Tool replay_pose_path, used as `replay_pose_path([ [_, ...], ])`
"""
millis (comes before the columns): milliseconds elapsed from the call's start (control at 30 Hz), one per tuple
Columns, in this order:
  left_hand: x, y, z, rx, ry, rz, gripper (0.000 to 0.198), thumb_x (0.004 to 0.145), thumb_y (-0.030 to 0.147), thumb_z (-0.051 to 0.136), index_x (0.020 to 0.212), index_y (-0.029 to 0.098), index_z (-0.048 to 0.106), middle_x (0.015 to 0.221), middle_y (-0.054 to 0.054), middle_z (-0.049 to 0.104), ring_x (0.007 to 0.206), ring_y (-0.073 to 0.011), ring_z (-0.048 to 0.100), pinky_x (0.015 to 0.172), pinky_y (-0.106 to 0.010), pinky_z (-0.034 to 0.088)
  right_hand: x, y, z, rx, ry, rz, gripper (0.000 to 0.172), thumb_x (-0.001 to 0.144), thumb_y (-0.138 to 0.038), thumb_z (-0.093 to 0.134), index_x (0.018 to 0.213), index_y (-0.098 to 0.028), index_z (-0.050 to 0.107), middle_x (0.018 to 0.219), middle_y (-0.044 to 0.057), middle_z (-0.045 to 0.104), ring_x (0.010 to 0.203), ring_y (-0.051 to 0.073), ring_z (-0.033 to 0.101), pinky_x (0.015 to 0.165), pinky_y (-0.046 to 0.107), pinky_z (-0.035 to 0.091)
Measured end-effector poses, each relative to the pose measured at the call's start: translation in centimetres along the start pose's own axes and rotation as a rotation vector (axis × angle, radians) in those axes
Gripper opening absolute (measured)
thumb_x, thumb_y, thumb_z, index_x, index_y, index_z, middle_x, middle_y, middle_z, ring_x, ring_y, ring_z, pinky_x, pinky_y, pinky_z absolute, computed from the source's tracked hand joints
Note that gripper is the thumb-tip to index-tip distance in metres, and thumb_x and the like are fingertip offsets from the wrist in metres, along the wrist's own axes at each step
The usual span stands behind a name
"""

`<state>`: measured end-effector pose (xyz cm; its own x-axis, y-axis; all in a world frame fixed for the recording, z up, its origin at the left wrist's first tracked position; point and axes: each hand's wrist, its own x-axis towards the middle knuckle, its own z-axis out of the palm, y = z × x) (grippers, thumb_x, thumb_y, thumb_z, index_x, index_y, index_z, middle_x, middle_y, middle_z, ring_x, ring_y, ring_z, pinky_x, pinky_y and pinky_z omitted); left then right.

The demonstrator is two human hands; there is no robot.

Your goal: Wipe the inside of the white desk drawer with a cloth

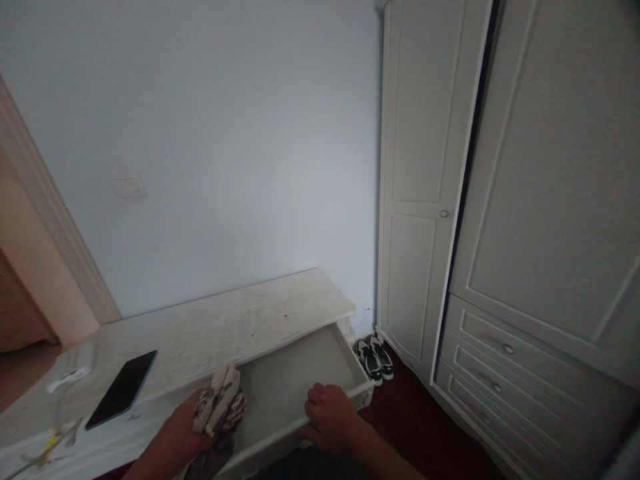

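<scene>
A crumpled, patterned beige-and-brown cloth (221, 402) is bunched in my left hand (181, 427), over the left end of a pulled-out drawer (295, 370). My right hand (330, 415) is closed over the drawer's front edge, fingers curled inward and thumb below. The drawer's pale inside shows no contents in its visible part; its left end is hidden behind the cloth and my left hand. It belongs to a low white dresser (240, 317) against the wall.
A dark tablet (123, 388) lies on the dresser top, with a white cable (67, 379) and a yellow item (49, 448) farther left. Black-and-white shoes (374, 360) stand on the dark red floor (400, 420). A white wardrobe (420, 160) with drawers rises at right.
</scene>
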<state>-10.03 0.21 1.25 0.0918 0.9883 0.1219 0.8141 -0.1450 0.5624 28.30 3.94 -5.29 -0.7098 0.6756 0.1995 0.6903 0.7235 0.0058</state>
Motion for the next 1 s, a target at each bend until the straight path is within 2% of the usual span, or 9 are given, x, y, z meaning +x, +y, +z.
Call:
replay_pose_path([
  [100, -1.2, 2.2, -0.2, 0.187, -0.086, -0.008, 0.056, 0.075, 0.042, 0.065, 0.128, 0.028, 0.073, 0.139, -0.006, 0.08, 0.13, -0.0328, 0.074, 0.114, -0.04, 0.058, -0.9, -0.4, 1.3, -0.008, 0.026, -0.033, 0.058, 0.096, -0.076, 0.069, 0.098, -0.019, 0.077, 0.099, 0.009, 0.078, 0.097, 0.028, 0.071, 0.079, 0.038, 0.056],
  [200, -1.0, 5.3, 0.6, 0.431, -0.189, -0.038, 0.064, 0.08, 0.041, 0.068, 0.142, 0.029, 0.071, 0.158, -0.009, 0.069, 0.147, -0.0343, 0.063, 0.123, -0.042, 0.052, -1.9, -0.8, 2.7, 0.002, 0.068, -0.05, 0.058, 0.093, -0.078, 0.071, 0.094, -0.02, 0.076, 0.096, 0.007, 0.077, 0.094, 0.027, 0.07, 0.076, 0.037, 0.054],
  [300, 0.4, 8.5, 2.4, 0.603, -0.307, 0.021, 0.074, 0.083, 0.028, 0.066, 0.157, 0.031, 0.061, 0.169, -0.01, 0.059, 0.153, -0.0325, 0.058, 0.127, -0.046, 0.049, -2.6, -1.0, 3.6, 0.019, 0.103, -0.047, 0.06, 0.093, -0.08, 0.07, 0.091, -0.02, 0.075, 0.093, 0.006, 0.076, 0.091, 0.026, 0.069, 0.073, 0.036, 0.052],
  [400, 2.3, 10.6, 5.0, 0.747, -0.376, 0.035, 0.09, 0.081, 0.012, 0.064, 0.166, 0.034, 0.049, 0.173, -0.013, 0.053, 0.148, -0.0362, 0.061, 0.119, -0.052, 0.054, -2.9, -1.0, 4.1, 0.052, 0.14, -0.029, 0.063, 0.092, -0.083, 0.067, 0.089, -0.021, 0.073, 0.091, 0.005, 0.074, 0.09, 0.025, 0.067, 0.073, 0.036, 0.05],
  [600, 5.9, 10.2, 10.3, 0.829, -0.326, -0.002, 0.086, 0.09, -0.001, 0.045, 0.171, 0.029, 0.042, 0.171, -0.017, 0.054, 0.141, -0.0391, 0.065, 0.102, -0.051, 0.065, -2.6, -1.1, 7.4, -0.014, 0.345, -0.078, 0.074, 0.091, -0.095, 0.052, 0.077, -0.023, 0.066, 0.077, 0.005, 0.066, 0.079, 0.024, 0.061, 0.061, 0.036, 0.042],
  [667, 7.1, 9.9, 11.1, 0.781, -0.282, -0.034, 0.081, 0.092, 0.003, 0.05, 0.17, 0.026, 0.043, 0.169, -0.019, 0.055, 0.143, -0.0411, 0.063, 0.1, -0.053, 0.066, -2.6, -1.2, 8.7, -0.055, 0.41, -0.082, 0.067, 0.097, -0.086, 0.055, 0.076, -0.024, 0.064, 0.073, 0.004, 0.063, 0.075, 0.023, 0.059, 0.058, 0.036, 0.04],
  [767, 9.2, 10.0, 11.7, 0.706, -0.23, -0.087, 0.075, 0.095, 0.007, 0.054, 0.168, 0.021, 0.046, 0.16, -0.023, 0.062, 0.139, -0.0422, 0.066, 0.101, -0.055, 0.066, -2.9, -1.4, 10.4, -0.086, 0.395, -0.093, 0.048, 0.102, -0.065, 0.066, 0.077, -0.024, 0.062, 0.072, 0.003, 0.062, 0.073, 0.023, 0.058, 0.056, 0.034, 0.037],
  [900, 11.8, 11.1, 13.0, 0.66, -0.201, -0.083, 0.066, 0.098, 0.01, 0.049, 0.163, 0.021, 0.055, 0.164, -0.019, 0.061, 0.15, -0.0421, 0.059, 0.124, -0.059, 0.05, -2.8, -1.8, 12.4, -0.062, 0.313, -0.09, 0.035, 0.098, -0.045, 0.077, 0.075, -0.025, 0.061, 0.069, 0.002, 0.062, 0.071, 0.022, 0.059, 0.053, 0.033, 0.033],
  [1000, 13.7, 11.9, 14.5, 0.598, -0.189, -0.064, 0.062, 0.1, 0.015, 0.048, 0.16, 0.028, 0.058, 0.163, -0.011, 0.064, 0.159, -0.0379, 0.05, 0.136, -0.058, 0.035, -2.2, -2.0, 13.2, -0.037, 0.237, -0.06, 0.037, 0.097, -0.043, 0.076, 0.07, -0.024, 0.058, 0.06, 0.001, 0.056, 0.059, 0.02, 0.053, 0.047, 0.034, 0.026],
])
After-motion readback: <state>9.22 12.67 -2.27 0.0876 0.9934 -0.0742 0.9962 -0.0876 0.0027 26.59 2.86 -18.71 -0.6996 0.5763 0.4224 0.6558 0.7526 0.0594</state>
